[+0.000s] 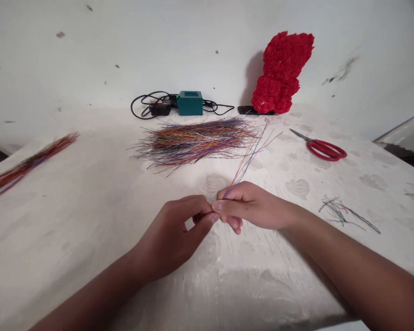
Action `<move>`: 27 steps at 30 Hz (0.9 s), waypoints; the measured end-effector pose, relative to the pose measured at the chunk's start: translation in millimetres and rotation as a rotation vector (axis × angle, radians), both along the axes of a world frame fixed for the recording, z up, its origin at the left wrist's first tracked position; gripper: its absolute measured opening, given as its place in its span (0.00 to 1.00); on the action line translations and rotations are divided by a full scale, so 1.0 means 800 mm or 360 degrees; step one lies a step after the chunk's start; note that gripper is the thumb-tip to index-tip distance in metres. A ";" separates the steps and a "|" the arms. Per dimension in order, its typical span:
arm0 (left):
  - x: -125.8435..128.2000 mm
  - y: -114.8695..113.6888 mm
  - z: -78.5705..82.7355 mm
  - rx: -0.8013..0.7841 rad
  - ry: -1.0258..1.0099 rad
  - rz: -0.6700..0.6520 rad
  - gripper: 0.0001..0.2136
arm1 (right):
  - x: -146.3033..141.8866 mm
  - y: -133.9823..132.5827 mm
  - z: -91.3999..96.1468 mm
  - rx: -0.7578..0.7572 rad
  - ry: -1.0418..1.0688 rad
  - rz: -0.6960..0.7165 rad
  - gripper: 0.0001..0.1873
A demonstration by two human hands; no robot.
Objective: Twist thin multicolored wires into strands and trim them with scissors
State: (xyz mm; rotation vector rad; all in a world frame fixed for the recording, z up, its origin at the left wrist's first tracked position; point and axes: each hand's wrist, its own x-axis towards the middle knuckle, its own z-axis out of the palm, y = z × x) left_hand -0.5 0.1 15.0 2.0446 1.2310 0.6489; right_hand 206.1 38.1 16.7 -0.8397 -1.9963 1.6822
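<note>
Wires (250,159) are clamped in left fingers (203,227) and right fingers (232,209) — wire heap (195,141) beyond, scissors (326,150) rightward.

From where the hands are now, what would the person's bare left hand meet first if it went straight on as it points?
Most likely the bare right hand, which holds thin blue and orange wires: its fingertips lie directly ahead of the left hand, seemingly touching it, though depth is unclear.
</note>
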 end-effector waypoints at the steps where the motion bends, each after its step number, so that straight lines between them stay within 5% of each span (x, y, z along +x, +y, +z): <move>1: 0.000 0.000 -0.001 0.0006 -0.0005 -0.0005 0.11 | -0.001 0.000 -0.001 -0.0002 -0.0004 0.0007 0.20; 13: 0.001 0.004 0.001 0.0096 -0.0089 0.0021 0.11 | -0.003 -0.002 -0.001 -0.0019 0.0099 -0.0090 0.22; 27: -0.016 0.011 0.011 0.0033 -0.0302 -0.0335 0.04 | 0.003 -0.004 0.011 -0.0145 0.0142 -0.0023 0.24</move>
